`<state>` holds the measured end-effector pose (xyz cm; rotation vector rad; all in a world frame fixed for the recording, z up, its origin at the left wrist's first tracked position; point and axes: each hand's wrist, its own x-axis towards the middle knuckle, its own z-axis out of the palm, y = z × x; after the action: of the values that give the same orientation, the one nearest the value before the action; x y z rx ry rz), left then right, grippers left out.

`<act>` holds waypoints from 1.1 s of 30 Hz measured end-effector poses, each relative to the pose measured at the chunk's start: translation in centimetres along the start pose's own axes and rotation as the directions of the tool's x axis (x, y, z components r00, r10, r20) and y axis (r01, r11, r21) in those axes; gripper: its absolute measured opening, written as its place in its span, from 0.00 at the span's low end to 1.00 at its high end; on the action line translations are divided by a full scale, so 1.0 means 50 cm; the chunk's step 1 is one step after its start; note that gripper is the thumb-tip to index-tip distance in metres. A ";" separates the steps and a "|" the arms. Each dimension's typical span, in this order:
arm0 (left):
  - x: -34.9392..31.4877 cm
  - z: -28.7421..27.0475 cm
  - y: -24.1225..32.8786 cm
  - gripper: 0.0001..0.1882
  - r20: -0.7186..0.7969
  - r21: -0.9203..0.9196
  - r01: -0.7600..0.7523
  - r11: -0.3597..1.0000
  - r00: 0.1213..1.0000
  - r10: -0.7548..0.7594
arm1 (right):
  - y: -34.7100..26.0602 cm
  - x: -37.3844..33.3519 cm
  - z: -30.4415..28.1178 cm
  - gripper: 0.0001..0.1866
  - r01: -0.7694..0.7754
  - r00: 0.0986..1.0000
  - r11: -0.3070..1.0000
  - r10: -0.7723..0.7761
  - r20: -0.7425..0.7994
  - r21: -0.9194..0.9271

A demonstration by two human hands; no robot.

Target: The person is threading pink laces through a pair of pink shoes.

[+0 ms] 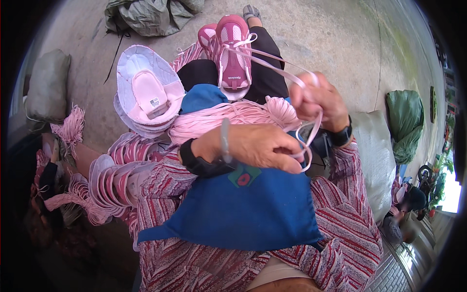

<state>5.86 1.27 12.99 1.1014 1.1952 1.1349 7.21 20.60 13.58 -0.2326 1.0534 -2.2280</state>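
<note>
Sack (47, 85), pale, bulging, lightly creased: lying on the floor between 9 and 10 o'clock, near the rim of the view.
Tassel (70, 125), pink laces, limp strands: hanging at 9 o'clock.
Lace bunch (73, 198), pink, frayed-looking at its ends: spreading at 8 o'clock.
Fanned stack (116, 182), thin curved shoe pieces, lilac edges over pink: leaning at 8 o'clock, just right of the bunch.
Nested stack (127, 80), padded lilac uppers with a smooth pale-pink tongue showing inside: resting at 10 o'clock.
Crumpled sheet (151, 17), grey-green, slack and wrinkled: sprawling on the concrete floor at 11 o'clock.
Lace bundle (219, 119), flat pink cords gathered in a thick swathe: lying across the lap, just above centre.
Pink shoe (235, 58), mesh panels, smooth overlays, rounded toe, white lining: sitting at 12 o'clock, toe pointing away, between dark-trousered legs.
Apron (243, 209), plain blue cloth: covering the lap at 6 o'clock.
Left hand (262, 143), near centre: fingers curling inward, grip closing on the looped lace.
Lace (277, 70), narrow, flat, pink: running from the shoe's upper eyelets toward 2 o'clock, then looping down to the left hand.
Right hand (323, 102), slightly blurred, at 2 o'clock: fingers bending, grip pinching the lace.
White sack (372, 160), glossy, ribbed: standing at 3 o'clock.
Green sack (406, 124), folded: slumping just beyond it.
</note>
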 end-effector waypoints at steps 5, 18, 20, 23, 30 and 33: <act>-0.041 -0.121 -0.149 0.23 -0.541 -0.769 -0.314 0.557 0.783 -0.307 | -0.006 -0.007 0.059 0.12 -0.358 0.857 0.787 0.491 0.158 -0.503; -0.047 -0.109 -0.171 0.17 -0.679 -0.710 -0.392 0.585 0.599 -0.424 | 0.025 0.059 0.065 0.11 -0.052 0.909 0.672 0.338 0.245 -0.738; -0.012 -0.118 -0.141 0.19 -0.614 -0.788 -0.447 0.423 0.614 -0.496 | 0.053 0.082 0.098 0.11 -0.060 0.865 0.651 0.412 0.286 -0.757; -0.020 -0.151 -0.201 0.17 -0.630 -0.776 -0.560 0.290 0.666 -0.400 | 0.101 0.100 0.115 0.14 0.092 0.860 0.564 0.370 0.351 -0.821; -0.139 -0.052 -0.025 0.12 -0.474 -0.433 0.052 0.900 0.836 -0.276 | 0.011 0.052 0.005 0.21 -0.361 0.916 0.615 0.093 -0.390 -0.701; -0.103 -0.036 -0.035 0.13 -0.499 -0.093 0.124 0.988 0.853 -0.154 | 0.032 0.095 0.014 0.19 -0.439 0.832 0.783 0.170 -0.529 -0.440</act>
<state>4.00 -4.01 11.72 0.6691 1.6087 1.3822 4.62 16.42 12.31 0.2501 1.8438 -1.6558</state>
